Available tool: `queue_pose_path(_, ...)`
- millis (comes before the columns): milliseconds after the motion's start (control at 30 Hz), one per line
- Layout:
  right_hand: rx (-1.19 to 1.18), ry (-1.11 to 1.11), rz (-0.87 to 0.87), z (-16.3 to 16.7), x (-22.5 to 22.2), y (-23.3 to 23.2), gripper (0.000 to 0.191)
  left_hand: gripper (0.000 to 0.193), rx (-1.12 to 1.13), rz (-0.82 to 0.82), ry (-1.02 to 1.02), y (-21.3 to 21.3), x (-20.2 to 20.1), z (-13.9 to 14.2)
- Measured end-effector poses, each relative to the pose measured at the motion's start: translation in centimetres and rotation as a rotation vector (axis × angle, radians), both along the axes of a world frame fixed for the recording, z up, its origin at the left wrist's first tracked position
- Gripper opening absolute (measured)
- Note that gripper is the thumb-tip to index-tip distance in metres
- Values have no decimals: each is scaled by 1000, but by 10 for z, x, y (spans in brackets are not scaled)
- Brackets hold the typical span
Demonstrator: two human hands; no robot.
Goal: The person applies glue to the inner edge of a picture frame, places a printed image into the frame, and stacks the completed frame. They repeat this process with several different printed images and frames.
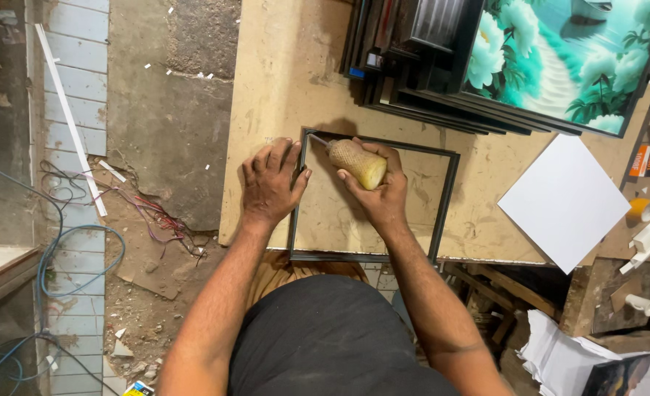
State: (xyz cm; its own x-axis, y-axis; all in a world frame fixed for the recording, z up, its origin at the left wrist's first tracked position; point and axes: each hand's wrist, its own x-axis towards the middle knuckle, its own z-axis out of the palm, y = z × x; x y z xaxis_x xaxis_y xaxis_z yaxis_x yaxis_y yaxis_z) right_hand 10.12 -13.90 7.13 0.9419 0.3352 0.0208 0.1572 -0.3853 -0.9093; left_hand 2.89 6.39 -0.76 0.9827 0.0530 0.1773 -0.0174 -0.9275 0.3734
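From the head camera I look straight down on a plywood worktop (281,81) with an empty black picture frame (448,198) lying flat on it, its near rail hanging just over the board's front edge. My left hand (270,183) is spread flat, palm down, pressing the frame's left rail near the far-left corner; it grips nothing. My right hand (380,192) is wrapped around a yellowish, textured squeeze bottle (358,163), fingers clamped on its body. The bottle's long axis runs from lower right to upper left, and its thin nozzle (317,141) points at that same far-left corner, touching or just above the rail; I cannot tell which. So the corner lies between my two hands, just ahead of the left thumb, and the left hand is the nearer one.

Further back, a stack of dark frames (391,81) leans under a framed picture of pale flowers on turquoise (559,59). A white sheet (565,202) lies to the right of the frame. I cannot see how full the bottle is. Cables (83,242) trail across the floor on the left.
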Motion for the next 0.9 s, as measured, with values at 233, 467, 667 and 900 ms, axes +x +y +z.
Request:
queue_pose_path(233,31,23,-11,5,5,13,56,60,33,5,-1,2,-1,-2)
queue_pose_path(467,-154,-65,-71,12,7,15,50,60,-4,12,6,-1,1,0)
queue_pose_path(667,-388,16,-262,9,18,-49,50,64,16,10,0,-6,3,5)
queue_pose_path(900,-297,94,-511,20,35,-166,50,62,95,-8,31,-15,4,-3)
